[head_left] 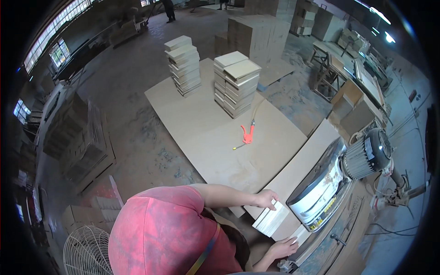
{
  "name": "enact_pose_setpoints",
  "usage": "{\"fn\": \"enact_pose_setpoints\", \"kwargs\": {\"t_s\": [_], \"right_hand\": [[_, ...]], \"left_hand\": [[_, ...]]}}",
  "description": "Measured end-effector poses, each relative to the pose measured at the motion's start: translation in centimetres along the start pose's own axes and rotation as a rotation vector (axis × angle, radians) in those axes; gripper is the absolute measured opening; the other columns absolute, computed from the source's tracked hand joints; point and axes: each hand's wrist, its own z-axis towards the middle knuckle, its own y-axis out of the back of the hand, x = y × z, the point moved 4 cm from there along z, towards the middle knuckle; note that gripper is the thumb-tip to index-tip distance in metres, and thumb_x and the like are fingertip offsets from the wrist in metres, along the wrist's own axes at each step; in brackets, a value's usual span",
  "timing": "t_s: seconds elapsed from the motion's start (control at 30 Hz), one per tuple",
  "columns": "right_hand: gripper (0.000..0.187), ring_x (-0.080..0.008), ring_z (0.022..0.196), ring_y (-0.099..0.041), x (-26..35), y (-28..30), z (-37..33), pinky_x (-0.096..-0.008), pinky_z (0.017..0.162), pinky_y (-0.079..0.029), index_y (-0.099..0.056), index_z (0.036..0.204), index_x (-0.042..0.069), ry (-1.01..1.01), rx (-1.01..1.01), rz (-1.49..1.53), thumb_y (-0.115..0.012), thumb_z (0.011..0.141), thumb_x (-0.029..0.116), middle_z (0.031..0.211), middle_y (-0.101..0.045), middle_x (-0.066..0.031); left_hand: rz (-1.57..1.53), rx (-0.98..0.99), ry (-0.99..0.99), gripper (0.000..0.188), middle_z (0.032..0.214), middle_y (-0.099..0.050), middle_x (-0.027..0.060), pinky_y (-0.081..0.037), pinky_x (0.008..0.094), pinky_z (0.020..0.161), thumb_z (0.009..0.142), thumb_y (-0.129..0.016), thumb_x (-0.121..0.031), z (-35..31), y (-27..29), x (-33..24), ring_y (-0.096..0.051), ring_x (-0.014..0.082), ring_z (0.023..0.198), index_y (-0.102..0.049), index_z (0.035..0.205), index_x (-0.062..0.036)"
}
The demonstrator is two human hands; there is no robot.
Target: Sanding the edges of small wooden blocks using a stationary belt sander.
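My left hand point(266, 200) is closed on the far end of a short stack of pale wooden boards point(269, 223), whose layered edges face me. Lower right, my right hand point(283, 249) has its fingers pressed together at a pale wooden piece point(300, 234) beside the machine. The fingers partly cover this piece, so its full shape is hidden. Just beyond both hands stands a machine with a worn white curved guard point(316, 201) and a grey finned motor point(366, 156). A brown panel surface point(286, 224) shows between the hands.
On the large board-topped table point(206, 142) lie a red air blow gun point(248, 135) and its hose. Two piles of boards, one nearer point(236, 87) and one farther point(184, 66), stand there. A wire-cage fan point(87, 252) is at lower left. Big stacked panels point(259, 36) rise behind.
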Motion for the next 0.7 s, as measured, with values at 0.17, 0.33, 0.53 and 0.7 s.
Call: {"fn": "enact_pose_setpoints", "kwargs": {"t_s": [0.17,0.33,0.53,0.7], "right_hand": [[0.04,-0.0422,0.117,-0.061,2.1,1.5,2.7,-0.0527,0.1,-0.052,-0.07,0.137,-0.002,0.001,-0.026,0.138,-0.067,0.105,0.022,0.128,-0.068,-0.0249],[0.049,-0.0446,0.114,-0.06,7.8,4.9,1.7,-0.0525,0.101,-0.053,-0.069,0.139,-0.003,-0.033,0.472,0.583,-0.076,0.099,0.026,0.135,-0.066,-0.0269],[0.059,-0.0445,0.109,-0.062,12.7,8.2,-1.0,-0.0526,0.099,-0.054,-0.072,0.137,-0.002,0.043,0.327,0.569,-0.085,0.09,0.032,0.134,-0.066,-0.0273],[0.061,-0.045,0.111,-0.064,13.6,8.3,0.1,-0.0524,0.1,-0.055,-0.074,0.134,-0.002,0.094,0.245,0.712,-0.089,0.087,0.034,0.134,-0.067,-0.0268]], "left_hand": [[0.022,-0.042,0.048,0.042,0.103,-0.077,0.0067,-0.058,0.0349,0.086,0.081,-0.096,-0.017,0.2,-0.7,0.0,-0.071,0.0241,0.088,-0.08,0.116,-0.004],[0.089,-0.103,0.003,0.043,0.103,-0.077,0.0068,-0.058,0.0349,0.089,0.08,-0.096,-0.021,1.2,-1.1,0.6,-0.073,0.0241,0.092,-0.079,0.116,-0.0038],[-0.04,-0.071,-0.027,0.038,0.099,-0.076,0.0102,-0.063,0.0375,0.077,0.097,-0.083,-0.036,1.2,-0.7,0.6,-0.075,0.025,0.085,-0.079,0.114,-0.0027],[-0.536,0.078,0.309,0.054,0.098,-0.075,0.0131,-0.068,0.039,0.058,0.114,-0.056,-0.051,1.3,-0.7,1.0,-0.075,0.0257,0.072,-0.077,0.12,-0.0023]]}}
